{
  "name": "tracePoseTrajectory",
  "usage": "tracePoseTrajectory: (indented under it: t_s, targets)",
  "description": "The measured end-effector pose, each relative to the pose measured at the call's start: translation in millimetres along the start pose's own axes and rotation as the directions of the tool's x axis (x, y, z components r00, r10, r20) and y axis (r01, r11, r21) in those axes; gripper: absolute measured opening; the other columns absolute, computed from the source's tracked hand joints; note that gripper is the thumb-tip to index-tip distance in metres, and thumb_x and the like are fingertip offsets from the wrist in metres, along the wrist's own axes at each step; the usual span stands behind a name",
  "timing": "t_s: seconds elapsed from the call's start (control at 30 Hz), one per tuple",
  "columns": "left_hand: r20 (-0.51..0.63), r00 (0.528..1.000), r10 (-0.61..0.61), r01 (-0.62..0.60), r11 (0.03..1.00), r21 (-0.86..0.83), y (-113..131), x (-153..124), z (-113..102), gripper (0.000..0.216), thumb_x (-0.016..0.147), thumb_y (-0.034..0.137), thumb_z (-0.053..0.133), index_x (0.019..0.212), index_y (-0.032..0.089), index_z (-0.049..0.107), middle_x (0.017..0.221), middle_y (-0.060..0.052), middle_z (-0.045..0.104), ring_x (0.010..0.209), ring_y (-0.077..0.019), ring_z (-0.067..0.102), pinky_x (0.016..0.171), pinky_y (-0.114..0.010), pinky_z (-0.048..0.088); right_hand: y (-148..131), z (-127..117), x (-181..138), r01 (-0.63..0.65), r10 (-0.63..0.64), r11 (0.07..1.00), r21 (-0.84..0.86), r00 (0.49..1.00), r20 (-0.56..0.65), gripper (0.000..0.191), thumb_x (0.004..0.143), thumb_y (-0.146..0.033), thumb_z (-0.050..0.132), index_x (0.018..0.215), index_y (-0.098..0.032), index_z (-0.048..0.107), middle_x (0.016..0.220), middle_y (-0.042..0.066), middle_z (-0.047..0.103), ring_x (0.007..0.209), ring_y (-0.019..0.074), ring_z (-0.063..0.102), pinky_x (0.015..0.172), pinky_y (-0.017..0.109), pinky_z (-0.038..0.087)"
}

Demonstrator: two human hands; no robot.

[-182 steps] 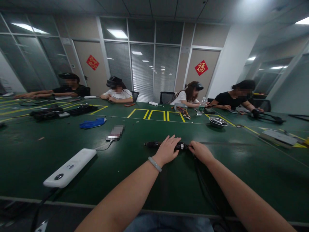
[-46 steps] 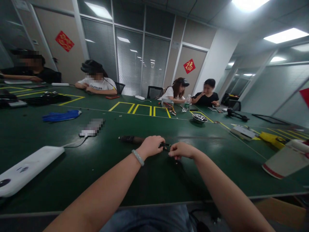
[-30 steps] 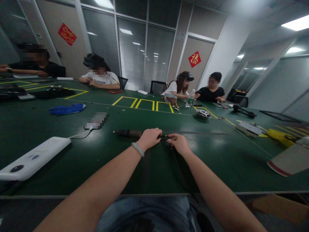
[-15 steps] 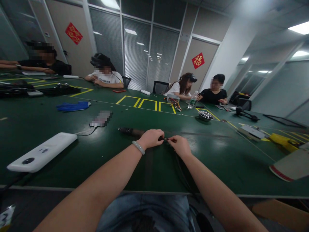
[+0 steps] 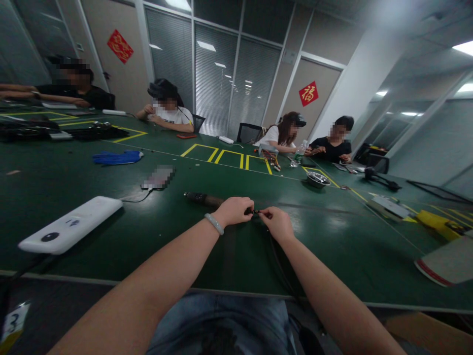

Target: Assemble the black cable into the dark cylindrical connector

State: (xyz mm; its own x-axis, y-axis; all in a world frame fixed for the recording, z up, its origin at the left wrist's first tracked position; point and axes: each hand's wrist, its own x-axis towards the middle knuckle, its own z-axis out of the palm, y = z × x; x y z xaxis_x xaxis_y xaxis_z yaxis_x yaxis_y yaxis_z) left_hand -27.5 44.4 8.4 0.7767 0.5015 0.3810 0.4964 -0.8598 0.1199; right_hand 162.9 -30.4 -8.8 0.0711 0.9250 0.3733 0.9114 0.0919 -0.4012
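My left hand point(image 5: 236, 211) and my right hand point(image 5: 277, 223) meet just above the middle of the table, both with closed fingertips. Between them they pinch a small dark piece point(image 5: 255, 212) with a brassy spot on it; its kind is too small to make out. A black cable point(image 5: 278, 252) runs from beneath my right hand down over the table's near edge. Whether the cable joins the small piece is hidden by my fingers. Just left of my left hand lies a dark pen-shaped tool point(image 5: 195, 197) with a metal tip, its other end partly behind that hand.
Around me on the green table point(image 5: 177, 266) are a white power strip point(image 5: 74, 224), a phone point(image 5: 158, 177) on a cable, blue gloves point(image 5: 118, 157), a metal bowl point(image 5: 318, 179), a bottle point(image 5: 297, 155) and a pale cup-like container point(image 5: 447, 261). Several people sit across the table.
The view has shifted slightly, so the surroundings sit a little further right. Both hands keep nearly the same pinch around the small dark piece.
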Motion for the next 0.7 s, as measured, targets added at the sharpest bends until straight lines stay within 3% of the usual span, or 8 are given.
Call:
tracePoseTrajectory:
  t_s: [0.7]
  targets:
    - [0.015, 1.000, -0.019, 0.019, 1.000, -0.014, 0.9, 1.2, -0.5, 0.015, 0.083, 0.035, 0.055, 0.089, 0.021, 0.061, 0.093, -0.002, 0.062, 0.083, -0.0170, 0.060, 0.071, -0.027, 0.044, -7.1, 2.5, -1.1, 0.066, -0.065, 0.998, -0.003, 0.998, 0.021, 0.017, 0.084, -0.031, 0.058, 0.092, -0.024, 0.071, 0.089, 0.002, 0.069, 0.081, 0.0162, 0.061, 0.074, 0.027, 0.042]
